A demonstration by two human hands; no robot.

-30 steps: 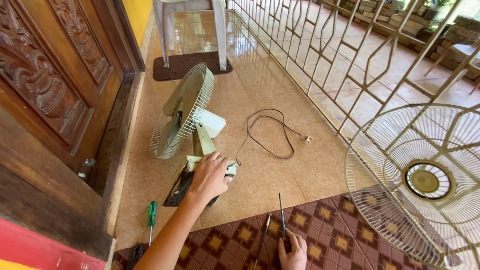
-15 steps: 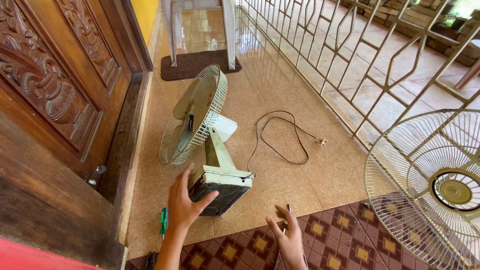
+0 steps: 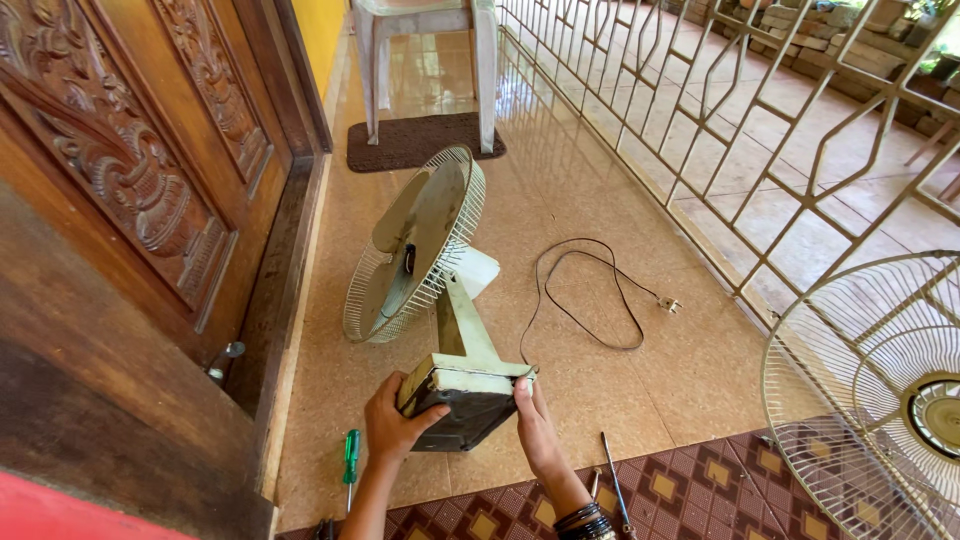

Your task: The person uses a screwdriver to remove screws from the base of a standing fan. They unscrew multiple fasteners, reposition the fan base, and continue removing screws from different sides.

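A: Fan?
B: Table fan (image 3: 430,300) lies tipped on the tan floor tiles (image 3: 640,380), base up toward the person, rear grille and blade resting down by the carved wooden door (image 3: 130,190).
A: Hands?
B: Both on the base. Left hand (image 3: 392,425) wraps its left edge, fingers curled under, firmly gripping. Right hand (image 3: 535,430) presses flat against the right edge, fingers fairly straight.
A: Around it?
B: Black cord (image 3: 580,300) looped right of the fan, plug at the end. Green screwdriver (image 3: 350,458) just left of the left hand. Thin tool (image 3: 612,480) on the patterned mat (image 3: 700,490). Loose front grille (image 3: 870,390) far right. Plastic chair (image 3: 425,50) beyond.
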